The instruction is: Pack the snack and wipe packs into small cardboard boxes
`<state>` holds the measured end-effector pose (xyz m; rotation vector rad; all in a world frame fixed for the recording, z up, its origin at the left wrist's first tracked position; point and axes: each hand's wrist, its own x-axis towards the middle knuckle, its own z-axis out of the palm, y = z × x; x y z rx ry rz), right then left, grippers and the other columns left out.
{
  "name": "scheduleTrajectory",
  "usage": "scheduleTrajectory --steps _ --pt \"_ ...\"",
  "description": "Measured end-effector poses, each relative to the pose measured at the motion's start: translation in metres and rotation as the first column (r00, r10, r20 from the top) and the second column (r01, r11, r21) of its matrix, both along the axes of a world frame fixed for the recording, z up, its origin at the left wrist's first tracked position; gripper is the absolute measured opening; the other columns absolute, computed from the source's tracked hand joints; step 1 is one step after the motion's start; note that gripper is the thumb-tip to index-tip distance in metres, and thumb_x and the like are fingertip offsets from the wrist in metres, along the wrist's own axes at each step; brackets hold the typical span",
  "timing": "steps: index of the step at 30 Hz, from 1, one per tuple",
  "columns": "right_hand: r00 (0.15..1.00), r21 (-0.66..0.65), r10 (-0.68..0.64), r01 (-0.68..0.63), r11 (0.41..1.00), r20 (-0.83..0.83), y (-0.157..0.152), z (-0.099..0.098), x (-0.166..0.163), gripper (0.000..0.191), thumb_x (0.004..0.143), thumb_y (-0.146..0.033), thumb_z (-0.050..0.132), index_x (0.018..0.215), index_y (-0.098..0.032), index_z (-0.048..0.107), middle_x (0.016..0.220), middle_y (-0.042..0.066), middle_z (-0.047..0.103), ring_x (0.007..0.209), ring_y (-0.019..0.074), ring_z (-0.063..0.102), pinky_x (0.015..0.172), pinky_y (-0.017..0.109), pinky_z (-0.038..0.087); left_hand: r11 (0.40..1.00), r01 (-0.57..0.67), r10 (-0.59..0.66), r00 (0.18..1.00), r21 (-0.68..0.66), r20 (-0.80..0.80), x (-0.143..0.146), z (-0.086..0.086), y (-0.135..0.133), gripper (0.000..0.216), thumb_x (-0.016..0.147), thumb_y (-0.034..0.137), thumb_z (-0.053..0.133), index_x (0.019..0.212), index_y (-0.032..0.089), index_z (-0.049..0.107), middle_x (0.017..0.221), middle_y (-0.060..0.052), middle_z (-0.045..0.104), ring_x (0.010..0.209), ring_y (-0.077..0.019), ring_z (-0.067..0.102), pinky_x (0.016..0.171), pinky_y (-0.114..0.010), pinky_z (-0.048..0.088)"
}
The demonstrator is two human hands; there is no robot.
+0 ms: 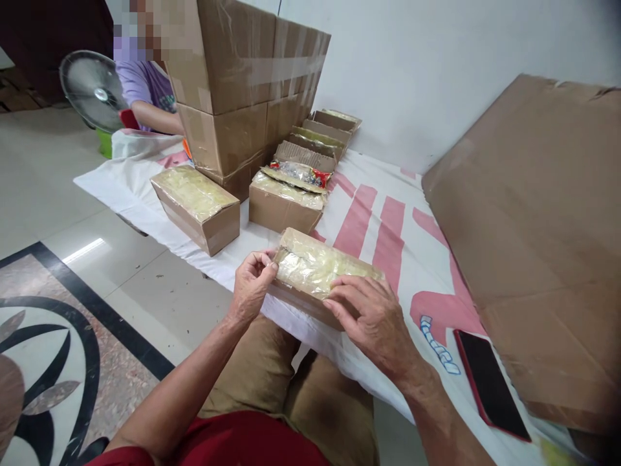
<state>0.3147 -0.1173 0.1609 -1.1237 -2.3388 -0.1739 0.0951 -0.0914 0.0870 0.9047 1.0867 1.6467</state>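
Note:
A small cardboard box (310, 264) with yellowish clear tape across its top sits at the table's near edge, in front of my lap. At its left end, my left hand (255, 278) is closed, thumb and fingers pinching the box's corner. My right hand (371, 314) is curled over the near right part, fingertips on the taped top and thumb by the near top edge. Some of its fingers are hidden behind the others. Just beyond stands an opened cardboard box (286, 206) with shiny, red-ended packets (301, 173) at its top.
Another taped box (194, 207) stands at the left table edge. Stacked large cartons (242, 97) rise behind it, partly hiding a co-worker in a purple sleeve (138, 81). On the right are a phone (492, 385) and a large cardboard sheet or carton (538, 246). A fan (94, 90) stands far left.

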Motion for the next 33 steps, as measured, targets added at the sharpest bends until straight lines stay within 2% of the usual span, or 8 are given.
scheduleTrajectory --steps 5,8,15,18,20,23,29,33 --pt "0.992 -0.021 -0.115 0.116 0.993 0.060 0.024 0.005 -0.007 0.030 0.098 -0.031 0.061 0.124 -0.019 0.069 0.125 0.012 0.074 0.108 0.0309 0.066 0.088 0.045 0.047 1.000 0.021 -0.021 1.000 0.020 -0.006 -0.004 -0.002 -0.009 0.032 0.075 0.041 0.081 0.073 0.022 0.056 0.116 -0.009 0.075 0.112 -0.0249 0.067 0.096 -0.036 0.050" --pt "0.987 -0.057 -0.124 0.131 0.990 0.104 0.031 0.002 -0.011 0.026 0.094 -0.026 0.063 0.118 -0.019 0.070 0.123 0.011 0.075 0.106 0.0306 0.066 0.086 0.044 0.047 0.999 0.033 -0.033 0.999 0.029 -0.002 -0.008 -0.004 -0.014 0.030 0.076 0.040 0.081 0.072 0.021 0.058 0.116 -0.010 0.075 0.114 -0.0258 0.067 0.099 -0.038 0.049" --pt "0.995 -0.022 -0.102 0.103 0.994 0.004 0.020 -0.002 -0.013 0.013 0.094 -0.026 0.065 0.106 -0.023 0.069 0.114 0.008 0.076 0.103 0.0285 0.067 0.087 0.043 0.049 0.999 0.019 -0.020 0.999 0.030 0.040 -0.009 -0.007 -0.022 0.023 0.075 0.031 0.080 0.075 0.020 0.059 0.117 -0.010 0.076 0.116 -0.0256 0.068 0.102 -0.037 0.049" --pt "0.997 -0.034 -0.065 0.064 0.997 -0.039 0.018 -0.002 -0.016 0.003 0.094 -0.024 0.064 0.092 -0.023 0.066 0.113 0.008 0.075 0.102 0.0281 0.068 0.088 0.044 0.051 1.000 0.020 -0.022 0.998 0.024 0.065 -0.008 -0.006 -0.022 0.020 0.074 0.028 0.079 0.079 0.020 0.061 0.117 -0.010 0.076 0.115 -0.0249 0.069 0.101 -0.036 0.049" --pt "0.995 -0.056 -0.034 0.029 0.998 -0.088 0.016 -0.002 -0.015 0.009 0.095 -0.023 0.063 0.086 -0.023 0.062 0.112 0.008 0.075 0.103 0.0269 0.069 0.089 0.043 0.053 0.999 0.032 -0.034 0.997 0.023 0.063 -0.010 -0.006 -0.022 0.019 0.074 0.027 0.079 0.079 0.020 0.062 0.116 -0.009 0.076 0.113 -0.0240 0.069 0.100 -0.035 0.049" --pt "0.985 -0.045 -0.051 0.044 0.998 -0.165 0.013 -0.001 -0.003 0.002 0.096 -0.024 0.063 0.096 -0.023 0.064 0.111 0.008 0.075 0.104 0.0253 0.070 0.091 0.042 0.054 0.999 0.033 -0.035 0.998 0.031 0.046 -0.012 -0.006 -0.022 0.018 0.076 0.028 0.078 0.078 0.020 0.063 0.115 -0.008 0.076 0.112 -0.0231 0.069 0.099 -0.034 0.050" --pt "0.964 0.005 -0.264 0.264 0.964 -0.016 0.005 0.002 0.040 0.027 0.096 -0.033 0.064 0.120 -0.020 0.066 0.129 0.014 0.072 0.119 0.0351 0.066 0.094 0.051 0.052 0.999 0.025 -0.026 0.999 0.047 0.035 -0.014 -0.011 -0.027 0.017 0.080 0.030 0.079 0.081 0.020 0.065 0.117 -0.008 0.076 0.117 -0.0232 0.068 0.099 -0.033 0.050" --pt "0.969 -0.034 -0.246 0.245 0.969 -0.019 -0.004 -0.001 0.048 0.026 0.098 -0.035 0.065 0.119 -0.021 0.064 0.115 0.010 0.076 0.105 0.0310 0.070 0.086 0.045 0.053 0.997 0.052 -0.053 0.999 0.052 0.010 -0.020 -0.016 -0.036 0.015 0.084 0.029 0.079 0.082 0.021 0.066 0.123 -0.007 0.075 0.119 -0.0213 0.067 0.101 -0.031 0.049"
